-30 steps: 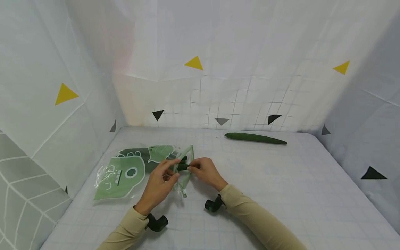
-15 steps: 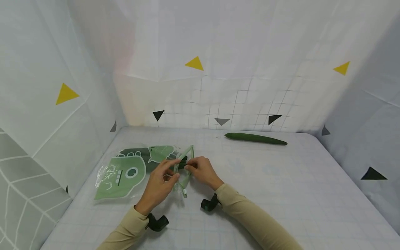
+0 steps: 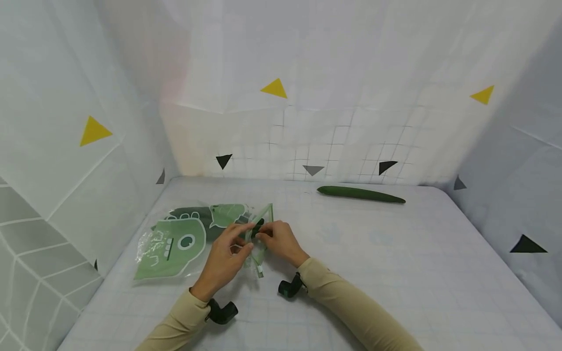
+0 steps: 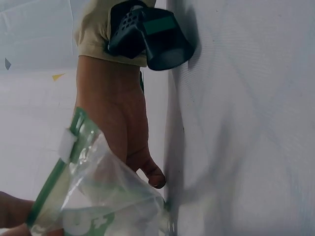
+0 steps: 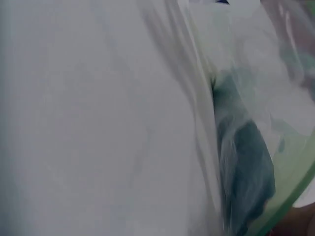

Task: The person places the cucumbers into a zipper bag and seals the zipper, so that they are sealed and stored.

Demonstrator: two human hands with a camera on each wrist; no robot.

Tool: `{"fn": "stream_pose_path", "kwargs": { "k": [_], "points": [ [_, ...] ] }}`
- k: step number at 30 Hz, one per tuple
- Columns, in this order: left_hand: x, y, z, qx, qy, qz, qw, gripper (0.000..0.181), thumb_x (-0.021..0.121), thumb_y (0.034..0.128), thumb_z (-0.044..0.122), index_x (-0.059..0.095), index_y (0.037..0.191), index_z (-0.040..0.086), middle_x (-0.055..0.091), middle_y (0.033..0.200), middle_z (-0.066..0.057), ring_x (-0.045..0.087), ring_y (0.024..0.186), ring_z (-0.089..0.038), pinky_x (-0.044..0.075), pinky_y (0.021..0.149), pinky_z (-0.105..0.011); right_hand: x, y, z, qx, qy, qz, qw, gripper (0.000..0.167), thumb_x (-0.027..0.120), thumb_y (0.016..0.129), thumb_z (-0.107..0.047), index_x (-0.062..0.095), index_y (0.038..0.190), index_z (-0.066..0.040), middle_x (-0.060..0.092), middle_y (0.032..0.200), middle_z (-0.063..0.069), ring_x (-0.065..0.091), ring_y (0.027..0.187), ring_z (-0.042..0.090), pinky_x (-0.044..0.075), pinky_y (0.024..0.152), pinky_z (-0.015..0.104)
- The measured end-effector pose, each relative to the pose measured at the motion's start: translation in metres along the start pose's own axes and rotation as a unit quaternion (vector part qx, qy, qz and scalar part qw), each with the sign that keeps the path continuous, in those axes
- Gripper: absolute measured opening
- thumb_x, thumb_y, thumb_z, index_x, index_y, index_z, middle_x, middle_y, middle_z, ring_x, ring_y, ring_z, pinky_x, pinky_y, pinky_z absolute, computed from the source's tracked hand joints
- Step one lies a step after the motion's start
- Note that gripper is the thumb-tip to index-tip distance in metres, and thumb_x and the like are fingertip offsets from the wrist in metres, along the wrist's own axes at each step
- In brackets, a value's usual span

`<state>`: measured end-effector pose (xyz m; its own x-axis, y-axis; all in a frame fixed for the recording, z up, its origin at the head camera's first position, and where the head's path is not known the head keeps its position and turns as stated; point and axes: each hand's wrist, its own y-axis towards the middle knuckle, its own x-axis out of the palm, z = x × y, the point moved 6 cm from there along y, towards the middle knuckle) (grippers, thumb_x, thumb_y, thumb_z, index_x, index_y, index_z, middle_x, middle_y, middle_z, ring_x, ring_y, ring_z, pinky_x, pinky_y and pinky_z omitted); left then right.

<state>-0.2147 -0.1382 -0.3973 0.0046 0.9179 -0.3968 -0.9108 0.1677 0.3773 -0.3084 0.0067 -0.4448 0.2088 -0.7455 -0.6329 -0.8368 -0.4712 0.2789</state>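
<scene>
A clear zip bag [image 3: 175,251] with a green cartoon print lies on the left of the table, its mouth facing right. My left hand [image 3: 223,258] pinches the mouth's green edge and keeps it raised. Inside, dark green cucumbers show through the plastic; one cucumber end [image 3: 258,227] is at the mouth, blurred in the right wrist view [image 5: 251,172]. My right hand [image 3: 281,241] has its fingertips at the mouth, pinching the end of a cucumber mostly hidden by fingers and film. In the left wrist view, the right hand [image 4: 113,113] appears behind the bag's film [image 4: 123,211].
Another cucumber [image 3: 360,194] lies at the back right of the table, apart from both hands. A white slider [image 4: 67,146] sits on the bag's zip. White sheets with yellow and black triangles wall in the table [image 3: 395,273] at the back and sides.
My right hand has moved slightly left, and the cucumber at its fingertips has gone further into the bag. The left hand and the bag's mouth have stayed almost still.
</scene>
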Motion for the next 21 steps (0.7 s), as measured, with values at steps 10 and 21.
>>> {"fn": "stream_pose_path", "kwargs": {
  "k": [10,21],
  "points": [
    [0.000,0.000,0.000,0.004,0.012,0.006,0.9999,0.043,0.072,0.0996,0.006,0.064,0.142,0.010,0.061,0.128,-0.012,0.066,0.091,-0.016,0.057,0.078,-0.034,-0.003,0.005,0.006,0.018,-0.012,0.006,0.9998,0.010,0.073,0.099,-0.010,0.080,0.101,-0.003,0.075,0.090,0.004,0.067,0.076,0.013,0.054,0.066,0.030],
    [-0.002,0.002,-0.002,0.024,0.035,0.021,0.9989,0.043,0.074,0.0989,0.011,0.065,0.141,0.013,0.062,0.129,-0.011,0.067,0.088,-0.012,0.058,0.076,-0.035,-0.008,0.003,0.013,0.018,-0.015,0.005,0.9997,0.012,0.071,0.100,-0.008,0.080,0.105,-0.003,0.075,0.097,0.004,0.069,0.083,0.014,0.056,0.073,0.032]
  ]
}}
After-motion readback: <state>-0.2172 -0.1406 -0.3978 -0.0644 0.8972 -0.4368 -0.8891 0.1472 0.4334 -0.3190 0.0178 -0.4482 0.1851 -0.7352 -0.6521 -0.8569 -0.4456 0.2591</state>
